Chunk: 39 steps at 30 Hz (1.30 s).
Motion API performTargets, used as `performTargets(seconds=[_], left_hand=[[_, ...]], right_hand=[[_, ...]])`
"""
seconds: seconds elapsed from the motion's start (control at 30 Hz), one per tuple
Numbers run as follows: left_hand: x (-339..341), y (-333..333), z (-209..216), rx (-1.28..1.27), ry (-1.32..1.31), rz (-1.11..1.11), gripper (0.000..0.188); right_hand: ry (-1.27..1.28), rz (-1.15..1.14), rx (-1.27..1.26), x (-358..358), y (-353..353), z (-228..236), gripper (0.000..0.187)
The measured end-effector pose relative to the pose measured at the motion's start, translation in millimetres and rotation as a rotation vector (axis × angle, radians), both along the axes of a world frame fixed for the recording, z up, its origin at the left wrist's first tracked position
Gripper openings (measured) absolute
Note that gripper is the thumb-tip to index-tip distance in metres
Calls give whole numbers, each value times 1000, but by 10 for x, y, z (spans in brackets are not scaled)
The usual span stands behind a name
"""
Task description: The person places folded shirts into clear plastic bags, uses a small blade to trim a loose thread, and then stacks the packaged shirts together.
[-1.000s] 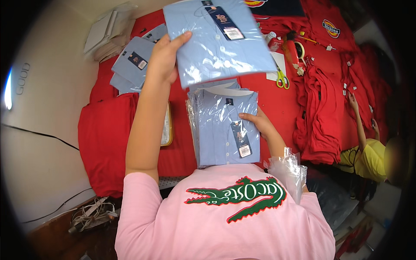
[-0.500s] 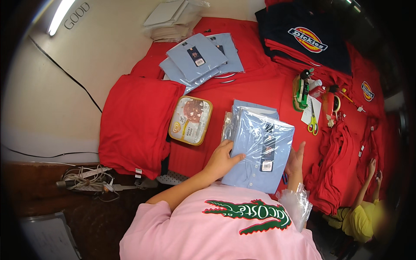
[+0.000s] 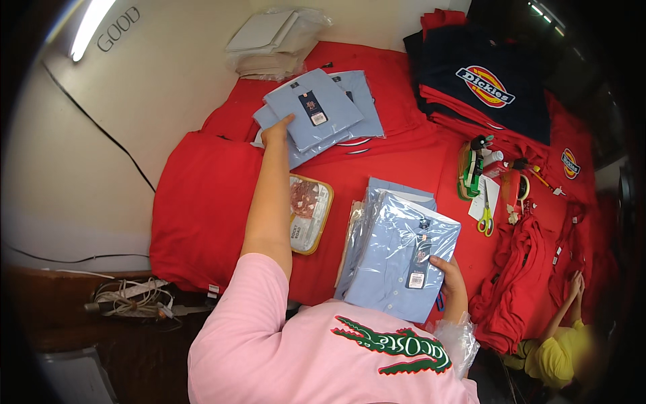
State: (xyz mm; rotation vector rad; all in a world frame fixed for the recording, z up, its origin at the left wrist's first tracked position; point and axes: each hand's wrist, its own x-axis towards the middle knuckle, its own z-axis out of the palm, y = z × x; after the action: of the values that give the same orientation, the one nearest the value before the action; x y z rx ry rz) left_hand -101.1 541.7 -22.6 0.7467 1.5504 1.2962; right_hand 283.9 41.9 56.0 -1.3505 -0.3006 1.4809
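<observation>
A pile of folded light-blue polo shirts in clear bags (image 3: 387, 269) lies in front of me, each with a dark label. My right hand (image 3: 452, 276) grips its right edge, thumb on top near the label and the other fingers hidden beneath. My left arm stretches to the far packaged shirts (image 3: 343, 121), several bagged blue ones lying overlapped. There my left hand (image 3: 276, 131) is at their left edge, its thumb over the plastic and its other fingers mostly hidden; it appears to pinch a packaged shirt.
Left of centre are a lidded food tub (image 3: 311, 215) and folded red cloth (image 3: 202, 209). Scissors (image 3: 484, 221), a green tape dispenser (image 3: 471, 168) and red garments (image 3: 515, 283) lie right. Behind are dark shirts (image 3: 464, 60) and bagged white cards (image 3: 269, 40). Another person's yellow sleeve (image 3: 558, 357) shows lower right.
My left hand has left the near pile and reached forward to the far packaged shirts. My right hand, open beside the near pile before, now has its thumb over it.
</observation>
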Motion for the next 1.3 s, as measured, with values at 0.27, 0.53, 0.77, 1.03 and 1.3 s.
performTargets(seconds=[0.27,0.53,0.77,1.03,1.3], left_hand=[[291,148,210,60,-116,-109,98],[1748,-292,888,-298,635,-181,134],[2082,86,400,-125,200,-326,106],[2314,-227,363,25,-432,-619,74],[2005,-521,-3,144,-784,-655,65]], right_hand=[[-6,6,0,12,46,-52,81],[-76,-23,-13,-32,0,14,73],[-8,-26,-15,5,65,-44,80],[-4,-81,-27,39,24,-81,78],[-10,-42,21,24,76,-69,80]])
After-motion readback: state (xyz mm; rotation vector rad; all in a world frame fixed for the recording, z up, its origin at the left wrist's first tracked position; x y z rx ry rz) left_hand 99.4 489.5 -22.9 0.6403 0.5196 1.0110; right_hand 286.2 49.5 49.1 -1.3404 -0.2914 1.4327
